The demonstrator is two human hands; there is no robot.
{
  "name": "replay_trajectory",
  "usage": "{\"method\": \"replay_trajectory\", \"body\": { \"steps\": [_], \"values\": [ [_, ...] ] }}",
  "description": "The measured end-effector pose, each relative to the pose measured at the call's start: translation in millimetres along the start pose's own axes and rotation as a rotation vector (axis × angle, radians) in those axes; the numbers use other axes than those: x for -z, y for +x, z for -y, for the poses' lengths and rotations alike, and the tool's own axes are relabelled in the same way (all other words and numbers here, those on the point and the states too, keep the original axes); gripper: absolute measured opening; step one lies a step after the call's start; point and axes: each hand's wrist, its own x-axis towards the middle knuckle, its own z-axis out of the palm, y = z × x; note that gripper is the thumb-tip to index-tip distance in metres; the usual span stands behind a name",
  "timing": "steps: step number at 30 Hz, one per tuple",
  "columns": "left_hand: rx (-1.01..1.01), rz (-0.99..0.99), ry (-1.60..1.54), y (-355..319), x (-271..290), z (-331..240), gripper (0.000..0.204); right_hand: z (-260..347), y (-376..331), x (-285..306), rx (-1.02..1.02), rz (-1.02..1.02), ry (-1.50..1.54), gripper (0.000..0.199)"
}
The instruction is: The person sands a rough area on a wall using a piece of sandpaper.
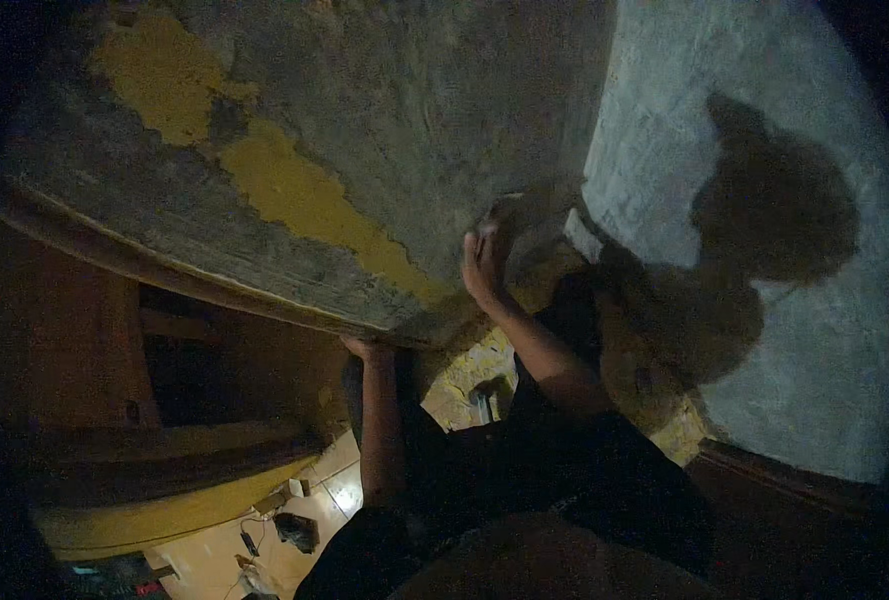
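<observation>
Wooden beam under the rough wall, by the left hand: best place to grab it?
Grip the wooden beam along its lower edge, from below, fingers hooking up. The rough wall closes off its top, and the left hand already meets that edge from beneath. The right hand presses the wall.

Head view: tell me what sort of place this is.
Probably a room under renovation: a rough grey wall with patches of old yellow paint, a wooden door frame, and tools strewn on the tiled floor below.

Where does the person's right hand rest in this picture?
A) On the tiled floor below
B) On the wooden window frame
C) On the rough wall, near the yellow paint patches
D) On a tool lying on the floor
C: the right hand lies against the rough grey wall, just right of the yellow paint patch.
</observation>
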Motion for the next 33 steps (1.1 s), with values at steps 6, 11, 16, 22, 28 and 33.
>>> {"method": "replay_trajectory", "body": {
  "steps": [6,11,16,22,28,33],
  "values": [
    [-0.009,0.028,-0.911,7,24,6,0.071,37,-21,-24,0.785,-0.174,-0.592,0.055],
    [0.029,-0.041,-0.613,-16,-1,-29,0.069,18,-5,-10,0.034,-0.112,0.32,0.038],
    [0.311,-0.238,-1.408,-55,29,-90,0.067,15,-24,-40,0.662,-0.081,-0.414,0.073],
    [0.125,-0.217,-1.06,-44,36,-41,0.064,16,-19,-41,0.778,-0.136,-0.748,0.066],
    [0.15,-0.145,-1.155,-25,4,-48,0.064,39,-14,-14,0.694,-0.227,-0.345,0.039],
    [0.153,-0.195,-1.21,-20,13,-35,0.064,58,-28,-26,0.682,-0.192,-0.359,0.037]
  ]
}}
